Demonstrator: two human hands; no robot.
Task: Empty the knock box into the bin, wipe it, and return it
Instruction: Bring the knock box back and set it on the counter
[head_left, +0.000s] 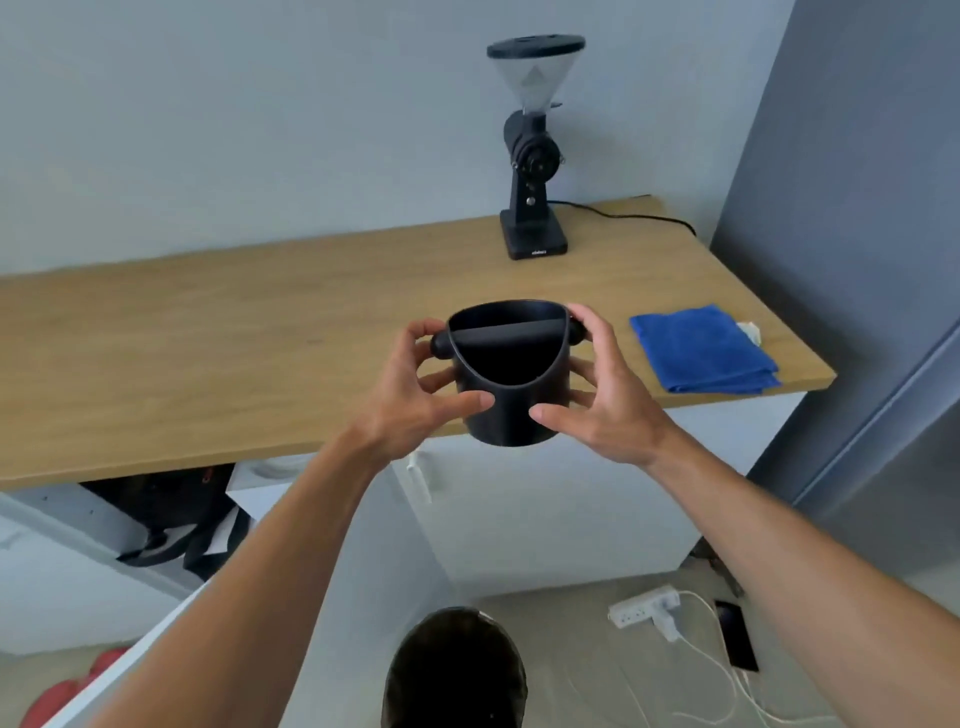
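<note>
Wooden counter (208, 353) fills the middle of the view, and everything gets placed off it: the black knock box (506, 387) hangs in the air just past the counter's near edge, upright, open mouth up, its bar running across the top. Below the counter's edge, down near the floor, sits the dark round bin (457, 670), almost straight under the box. Both hands are on it — the left hand (415, 395) wraps the left wall with thumb on the front, fingertips up by the bar's end knob, and the right hand (597, 395) mirrors it on the right wall, thumb low on the front, fingers curled behind. Neither hand is clenched hard; it reads as a firm, spread two-sided hold. Whether anything is inside can't be told, the interior is just black. This looks like the carry-to-the-bin step, or possibly the return, hard to call. If it's emptying, the smart move is to lower it close over the bin's mouth before tipping, keep both palms on the walls so it can't roll, and tilt away from the body. On the counter's right end lies the folded blue cloth (704, 351), ready for wiping; at the back stands the grinder (532, 150).
</note>
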